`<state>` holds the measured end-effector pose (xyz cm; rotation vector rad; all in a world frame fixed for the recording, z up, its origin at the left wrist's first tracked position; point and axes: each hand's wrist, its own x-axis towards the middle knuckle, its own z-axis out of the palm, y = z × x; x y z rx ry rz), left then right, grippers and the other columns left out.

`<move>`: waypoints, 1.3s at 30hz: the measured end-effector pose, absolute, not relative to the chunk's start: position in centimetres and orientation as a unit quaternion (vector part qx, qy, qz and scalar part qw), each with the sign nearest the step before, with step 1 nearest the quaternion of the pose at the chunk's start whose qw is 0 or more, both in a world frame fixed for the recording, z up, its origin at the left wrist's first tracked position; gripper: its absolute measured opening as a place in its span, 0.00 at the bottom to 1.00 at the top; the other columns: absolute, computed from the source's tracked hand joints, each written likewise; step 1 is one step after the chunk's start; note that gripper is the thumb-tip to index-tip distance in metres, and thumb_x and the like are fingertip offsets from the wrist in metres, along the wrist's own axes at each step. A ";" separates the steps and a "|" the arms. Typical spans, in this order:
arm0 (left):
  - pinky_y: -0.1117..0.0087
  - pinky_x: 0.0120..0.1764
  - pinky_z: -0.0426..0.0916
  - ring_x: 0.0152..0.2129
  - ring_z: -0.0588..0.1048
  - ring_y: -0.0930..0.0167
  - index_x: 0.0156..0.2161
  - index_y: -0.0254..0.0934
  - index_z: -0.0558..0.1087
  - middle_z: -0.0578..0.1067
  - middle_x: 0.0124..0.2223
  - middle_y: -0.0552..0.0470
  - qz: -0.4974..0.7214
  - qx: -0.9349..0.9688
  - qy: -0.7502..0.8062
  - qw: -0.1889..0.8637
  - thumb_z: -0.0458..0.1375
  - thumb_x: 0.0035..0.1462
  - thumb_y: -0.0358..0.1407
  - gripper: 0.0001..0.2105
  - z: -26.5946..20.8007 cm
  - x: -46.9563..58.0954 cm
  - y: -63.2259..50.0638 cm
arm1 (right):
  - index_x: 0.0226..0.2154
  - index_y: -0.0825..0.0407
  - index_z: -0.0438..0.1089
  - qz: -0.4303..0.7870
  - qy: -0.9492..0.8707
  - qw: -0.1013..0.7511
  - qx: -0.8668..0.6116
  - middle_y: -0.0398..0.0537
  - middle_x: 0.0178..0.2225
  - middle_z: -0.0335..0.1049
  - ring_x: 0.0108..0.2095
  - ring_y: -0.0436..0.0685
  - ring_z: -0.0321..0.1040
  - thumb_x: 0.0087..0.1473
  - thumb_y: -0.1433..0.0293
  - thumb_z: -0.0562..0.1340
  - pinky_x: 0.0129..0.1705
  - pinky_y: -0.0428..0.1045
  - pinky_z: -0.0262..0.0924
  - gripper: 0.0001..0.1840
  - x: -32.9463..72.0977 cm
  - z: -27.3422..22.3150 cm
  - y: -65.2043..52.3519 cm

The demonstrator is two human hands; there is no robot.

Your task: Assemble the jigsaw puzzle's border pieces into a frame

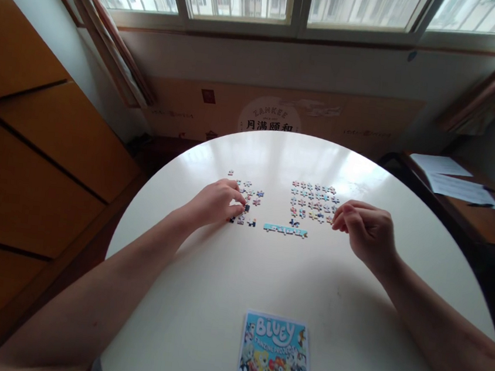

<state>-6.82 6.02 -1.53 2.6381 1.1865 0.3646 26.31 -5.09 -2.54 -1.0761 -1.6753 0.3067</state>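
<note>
My left hand (pixel 220 201) reaches over a loose group of jigsaw pieces on the white table (pixel 264 276). Its thumb and index finger come together at a dark puzzle piece (pixel 247 208). Across from it, my right hand (pixel 369 231) is closed in a pinch beside the lower right corner of a block of puzzle pieces in rows (pixel 310 196); whether it holds anything is hidden. Between the hands lies a joined blue strip of puzzle pieces (pixel 286 230), with a dark blue piece (pixel 294 223) just above it.
A colourful Bluey picture sheet (pixel 276 359) lies near the front of the round table. One lone puzzle piece (pixel 230 173) sits at the back left of the group. To the right, papers (pixel 463 190) and pens rest on a brown desk. Windows are behind.
</note>
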 end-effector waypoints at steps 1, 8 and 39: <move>0.63 0.43 0.71 0.41 0.76 0.62 0.38 0.43 0.84 0.78 0.40 0.48 0.129 0.900 0.403 0.109 0.63 0.57 0.37 0.07 -1.5 -6.8 6.1 | 0.16 0.51 0.72 0.127 -0.703 0.534 -0.452 0.47 0.22 0.73 0.22 0.51 0.67 0.66 0.68 0.56 0.24 0.49 0.61 0.26 26.3 -2.6 -5.1; 0.61 0.44 0.71 0.38 0.76 0.63 0.37 0.41 0.83 0.78 0.38 0.47 0.167 0.896 0.401 0.090 0.61 0.59 0.39 0.08 -1.7 -7.2 6.5 | 0.16 0.50 0.72 0.130 -0.698 0.536 -0.456 0.47 0.22 0.73 0.22 0.52 0.68 0.66 0.67 0.56 0.23 0.48 0.61 0.27 26.3 -2.5 -5.1; 0.66 0.43 0.68 0.34 0.74 0.68 0.33 0.36 0.80 0.76 0.33 0.49 0.450 0.759 0.470 0.023 0.50 0.68 0.40 0.19 -2.4 -8.9 8.4 | 0.15 0.50 0.72 0.117 -0.664 0.562 -0.480 0.46 0.19 0.69 0.20 0.50 0.63 0.66 0.65 0.56 0.24 0.48 0.58 0.28 27.0 -2.9 -4.7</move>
